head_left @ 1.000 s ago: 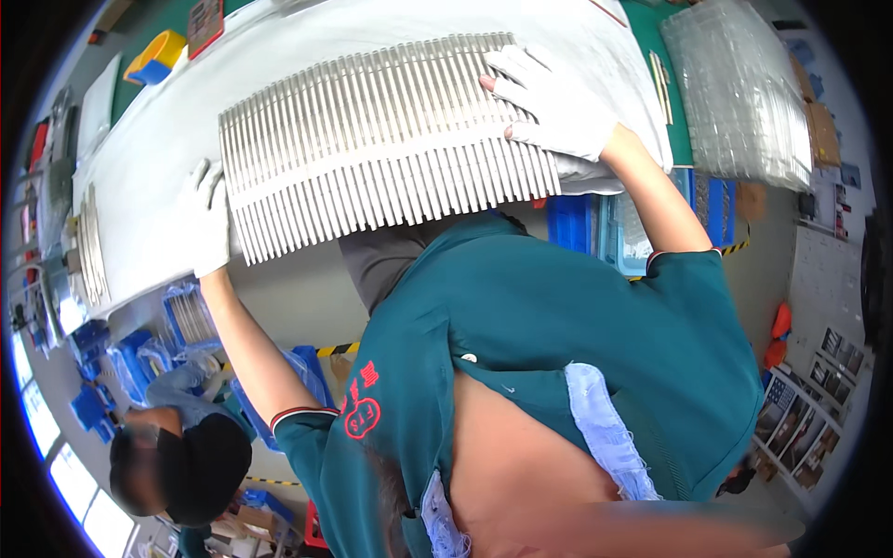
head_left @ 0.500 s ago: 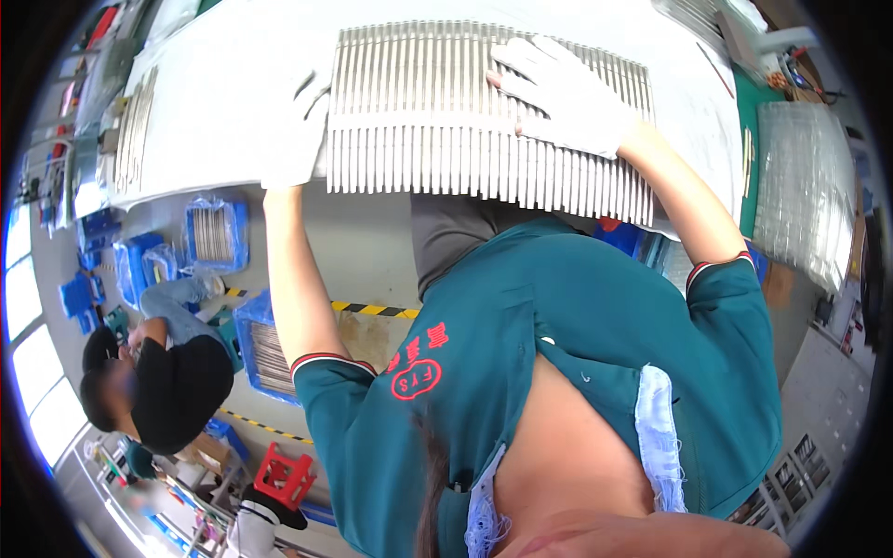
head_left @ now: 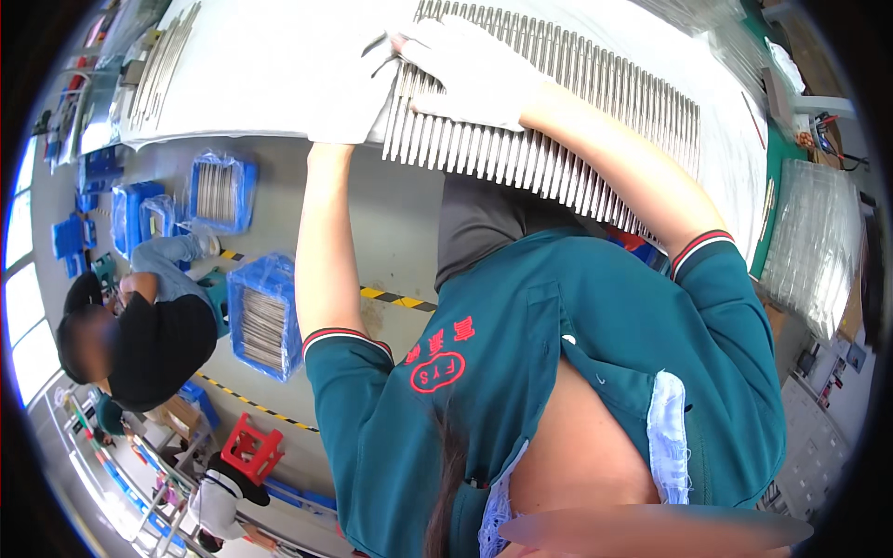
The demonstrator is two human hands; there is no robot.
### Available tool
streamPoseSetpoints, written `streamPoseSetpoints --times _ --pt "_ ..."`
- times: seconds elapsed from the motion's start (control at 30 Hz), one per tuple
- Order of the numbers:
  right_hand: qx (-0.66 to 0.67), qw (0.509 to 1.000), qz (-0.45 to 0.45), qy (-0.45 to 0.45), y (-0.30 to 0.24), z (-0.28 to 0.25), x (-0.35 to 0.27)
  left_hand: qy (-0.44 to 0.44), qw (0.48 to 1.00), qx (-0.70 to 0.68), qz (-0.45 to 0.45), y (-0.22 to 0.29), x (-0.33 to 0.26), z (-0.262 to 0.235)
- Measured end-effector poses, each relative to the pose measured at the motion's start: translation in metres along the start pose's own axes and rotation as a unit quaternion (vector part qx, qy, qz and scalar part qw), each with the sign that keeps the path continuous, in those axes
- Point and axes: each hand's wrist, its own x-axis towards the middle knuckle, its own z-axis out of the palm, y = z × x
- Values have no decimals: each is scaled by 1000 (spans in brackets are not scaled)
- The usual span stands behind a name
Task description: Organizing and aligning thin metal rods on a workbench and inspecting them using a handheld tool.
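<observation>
A long row of slim metal rods [head_left: 595, 73], set side by side, slants across the upper middle of the frame toward the upper right, its near ends sticking out over the edge of the table [head_left: 246, 79] with its white cover. The left hand [head_left: 349, 93], in a white glove, is at the left end of the row, its wrist coming up from below; the glove is so bright against the cover that I cannot tell whether its fingers grip a rod or simply lie beside the outermost one. The right hand [head_left: 479, 79], also gloved, lies over the rods near that same end, its thumb and fingers apart rather than clenched, the fingertips reaching left until they are next to the left hand (one bare fingertip shows pink at the glove's end). The right forearm crosses above the middle of the row. A small loose group of rods [head_left: 163, 70] lies at the upper left. Below it, on the floor, are a blue crate [head_left: 240, 349] lined with plastic and filled with rods, a seated co-worker [head_left: 167, 349] in a black top, and a red stool [head_left: 251, 449]. Clear plastic packaging [head_left: 807, 246] is stacked at the right edge.
</observation>
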Motion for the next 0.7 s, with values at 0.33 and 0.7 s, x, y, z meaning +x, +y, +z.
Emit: streamPoseSetpoints --times 0.33,0.7 --pt "92 994 -45 44 -11 5 15 44 988 147 -6 -33 -12 31" --pt "1 994 20 -106 28 -63 -121 -38 999 -4 17 -13 16 6"
